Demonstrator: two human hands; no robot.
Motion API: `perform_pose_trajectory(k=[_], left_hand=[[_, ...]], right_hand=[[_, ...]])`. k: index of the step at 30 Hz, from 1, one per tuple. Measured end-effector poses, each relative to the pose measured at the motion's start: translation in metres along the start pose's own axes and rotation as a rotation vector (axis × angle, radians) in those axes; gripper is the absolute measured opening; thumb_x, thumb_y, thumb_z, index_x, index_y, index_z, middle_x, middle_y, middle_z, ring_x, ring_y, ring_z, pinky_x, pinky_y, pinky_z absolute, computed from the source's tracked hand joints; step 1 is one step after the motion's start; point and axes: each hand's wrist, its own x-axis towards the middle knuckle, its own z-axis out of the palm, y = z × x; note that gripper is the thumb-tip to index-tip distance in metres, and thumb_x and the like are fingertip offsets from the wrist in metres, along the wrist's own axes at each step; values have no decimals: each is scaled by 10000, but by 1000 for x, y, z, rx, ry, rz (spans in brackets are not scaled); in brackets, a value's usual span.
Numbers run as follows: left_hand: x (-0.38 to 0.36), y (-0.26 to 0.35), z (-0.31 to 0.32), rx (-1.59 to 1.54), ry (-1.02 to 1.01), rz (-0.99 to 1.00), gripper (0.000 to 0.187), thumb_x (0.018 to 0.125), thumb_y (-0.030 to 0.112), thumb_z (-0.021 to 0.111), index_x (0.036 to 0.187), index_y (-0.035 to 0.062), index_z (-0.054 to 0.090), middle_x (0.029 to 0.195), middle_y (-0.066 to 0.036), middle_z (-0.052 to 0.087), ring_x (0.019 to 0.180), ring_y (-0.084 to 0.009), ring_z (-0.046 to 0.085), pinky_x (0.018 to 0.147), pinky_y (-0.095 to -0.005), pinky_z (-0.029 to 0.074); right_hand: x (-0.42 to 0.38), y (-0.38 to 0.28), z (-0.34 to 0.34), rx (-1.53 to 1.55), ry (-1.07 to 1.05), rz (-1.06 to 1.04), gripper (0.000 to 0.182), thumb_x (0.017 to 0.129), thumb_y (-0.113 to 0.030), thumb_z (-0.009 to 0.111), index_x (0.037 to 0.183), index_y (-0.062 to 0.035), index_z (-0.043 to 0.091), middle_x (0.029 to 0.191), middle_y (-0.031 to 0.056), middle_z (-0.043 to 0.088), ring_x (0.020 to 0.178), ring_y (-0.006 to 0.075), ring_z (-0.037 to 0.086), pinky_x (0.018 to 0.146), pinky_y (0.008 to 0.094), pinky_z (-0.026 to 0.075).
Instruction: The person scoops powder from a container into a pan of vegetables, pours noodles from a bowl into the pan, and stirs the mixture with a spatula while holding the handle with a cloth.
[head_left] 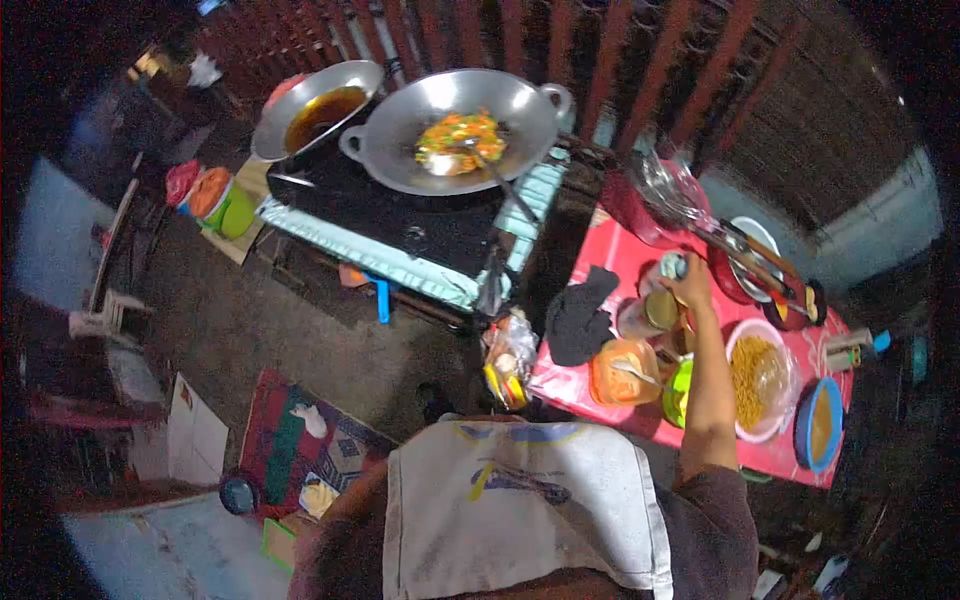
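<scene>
Over the pink-covered table, my right hand (690, 284) has its fingers closed round the top of a clear container (665, 270). Just below that hand stands a jar with a gold-coloured lid (660, 309). Nearer me are an orange tub (624, 372) with a white spoon and a bright green container (679, 394). A black cloth (581, 318) lies to their left. On the stove, a large wok (380, 150) holds chopped orange and green food (465, 140) and a ladle (507, 185). My left hand is out of the frame.
A smaller pan (268, 138) with brown liquid sits left of the wok. To the right are a pink bowl of noodles (757, 380), a blue-rimmed bowl (820, 424) and long utensils (745, 250). Plastic bags (510, 350) hang between stove and table. Red railings (560, 45) rise behind.
</scene>
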Motion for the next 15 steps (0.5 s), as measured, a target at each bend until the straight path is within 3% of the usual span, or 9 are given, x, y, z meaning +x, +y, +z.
perform_pose_trajectory(k=[1, 3, 5, 6, 8, 9, 10, 13, 15], left_hand=[[-7, -10, -3, 7, 31, 4, 429, 875, 231, 514, 1249, 47, 412, 1242, -121, 486, 1127, -232, 475, 910, -377, 402], [-22, -18, -8, 1, 84, 36, 425, 875, 227, 511, 1248, 48, 414, 1238, -122, 489, 1123, -235, 478, 907, -377, 405], [-31, -33, -16, 5, 134, 50, 422, 875, 223, 508, 1248, 48, 415, 1235, -122, 492, 1120, -237, 481, 904, -377, 407], [-37, -39, -22, 6, 160, 64, 420, 875, 221, 506, 1248, 49, 416, 1234, -122, 493, 1118, -239, 482, 903, -377, 409], [-44, -53, -36, 12, 212, 86, 417, 875, 217, 503, 1247, 49, 417, 1230, -122, 496, 1115, -241, 485, 900, -377, 411], [-48, -65, -47, 20, 247, 90, 415, 875, 215, 501, 1247, 49, 418, 1229, -122, 497, 1113, -243, 486, 899, -377, 412], [-51, -79, -57, 33, 285, 91, 414, 875, 212, 500, 1247, 50, 418, 1227, -123, 499, 1111, -244, 488, 898, -377, 414], [-76, -159, -101, 111, 446, 7, 409, 875, 206, 495, 1246, 50, 420, 1223, -123, 503, 1106, -248, 492, 894, -377, 417], [-109, -241, -137, 239, 574, -118, 406, 876, 202, 492, 1246, 51, 422, 1219, -123, 506, 1103, -251, 495, 891, -377, 420]], right_hand=[[2, -18, -24, -102, -81, 92, 560, 655, -348, 717, 1093, -73, 503, 1062, 186, 496, 941, 360, 511, 828, 416, 420], [12, -56, -53, -23, 262, -106, 373, 765, -302, 633, 1034, -54, 561, 980, 165, 551, 906, 348, 532, 801, 418, 424], [11, -142, -89, 393, 244, -310, 205, 843, -193, 559, 956, -27, 599, 863, 123, 603, 806, 243, 582, 723, 340, 449], [9, -185, -96, 591, 129, -407, 215, 807, -187, 586, 950, -29, 606, 917, 140, 610, 872, 283, 588, 761, 341, 452], [1, -263, -99, 403, -116, -484, 268, 811, -242, 579, 993, -44, 577, 975, 156, 600, 932, 312, 576, 798, 367, 452], [0, -290, -85, 98, -113, -491, 377, 803, -266, 582, 1116, -73, 501, 1048, 174, 568, 968, 347, 560, 824, 403, 451], [-8, -325, -86, -102, -239, -345, 481, 788, -282, 597, 1192, -90, 419, 1101, 193, 531, 962, 380, 556, 818, 451, 454], [18, -340, -12, -256, -246, -271, 311, 848, -162, 453, 1148, -84, 441, 1122, 200, 515, 939, 392, 572, 796, 468, 468], [16, -347, -22, -238, -221, -286, 293, 842, -96, 398, 1124, -88, 475, 1110, 206, 517, 946, 386, 572, 783, 458, 479]])
